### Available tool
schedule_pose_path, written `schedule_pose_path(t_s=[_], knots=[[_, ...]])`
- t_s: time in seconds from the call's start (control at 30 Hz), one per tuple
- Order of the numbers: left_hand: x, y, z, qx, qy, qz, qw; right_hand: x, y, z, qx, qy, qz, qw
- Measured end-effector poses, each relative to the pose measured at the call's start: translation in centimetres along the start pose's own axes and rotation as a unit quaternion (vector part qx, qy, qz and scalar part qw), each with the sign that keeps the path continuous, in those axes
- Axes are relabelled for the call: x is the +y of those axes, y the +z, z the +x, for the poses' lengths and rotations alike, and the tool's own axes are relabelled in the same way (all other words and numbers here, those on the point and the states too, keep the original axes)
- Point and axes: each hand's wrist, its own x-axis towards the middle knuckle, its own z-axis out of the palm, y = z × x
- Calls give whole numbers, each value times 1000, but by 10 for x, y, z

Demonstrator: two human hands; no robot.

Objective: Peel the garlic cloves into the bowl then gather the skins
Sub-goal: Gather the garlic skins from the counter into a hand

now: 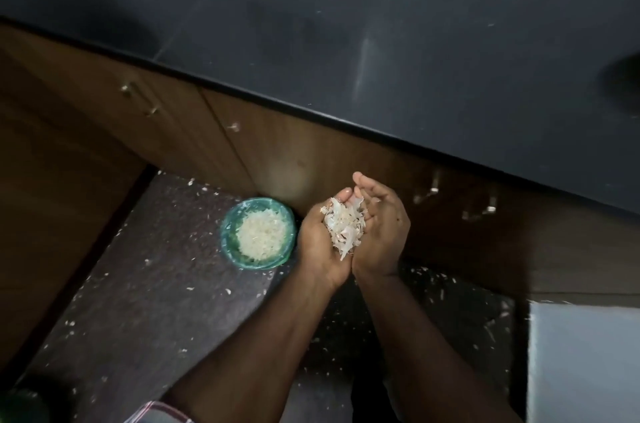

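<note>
The left hand [320,242] and right hand [381,232] are pressed side by side, palms up, forming one cup. Their fingers [362,181] curl narrowly inward around a heap of garlic skins [344,226]; this closed cup probably keeps the light flakes from drifting off. The green bowl [258,233] stands on the floor [145,301] at 9 o'clock from the hands, just beside them, filled with peeled cloves [261,235]. Peeling therefore appears complete and gathering is under way. Loose skin scraps [433,284] are scattered across the dark floor, from 3 o'clock to 8 o'clock of the hands. At 12 o'clock runs a black counter [381,41], with brown cabinet doors [173,131] below it.
</note>
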Motion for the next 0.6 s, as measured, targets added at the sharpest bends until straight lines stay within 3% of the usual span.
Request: schedule_pose_path(t_s=[0.2, 0.6], knots=[[90, -99, 0, 76, 40, -22, 996, 107, 81, -36, 17, 88, -18, 996], [152, -270, 117, 212, 59, 28, 975, 322, 116, 12, 16, 257, -60, 964]])
